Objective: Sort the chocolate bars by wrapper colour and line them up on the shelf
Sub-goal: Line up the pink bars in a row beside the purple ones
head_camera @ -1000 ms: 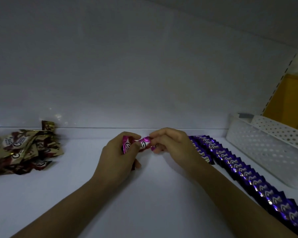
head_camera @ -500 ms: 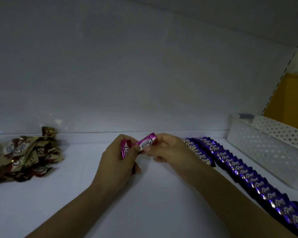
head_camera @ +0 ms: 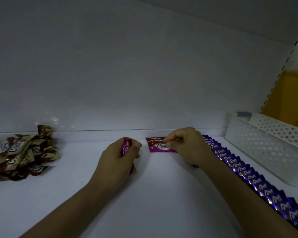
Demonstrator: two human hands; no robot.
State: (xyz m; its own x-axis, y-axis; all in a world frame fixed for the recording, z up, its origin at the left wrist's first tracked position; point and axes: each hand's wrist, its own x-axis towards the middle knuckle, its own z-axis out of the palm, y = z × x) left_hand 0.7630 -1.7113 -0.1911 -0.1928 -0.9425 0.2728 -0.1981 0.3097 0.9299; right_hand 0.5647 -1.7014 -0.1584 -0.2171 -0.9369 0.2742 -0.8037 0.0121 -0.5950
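Right grip [head_camera: 184,146] pinches a pink chocolate bar [head_camera: 159,147] at the shelf's [head_camera: 144,194] back edge, left grip [head_camera: 117,160] clutches a spare bar [head_camera: 126,146]; a sloppy release could skew it.

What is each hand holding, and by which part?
Left hand grips upright pink bar by its lower half; right hand pinches flat pink bar by its right end.
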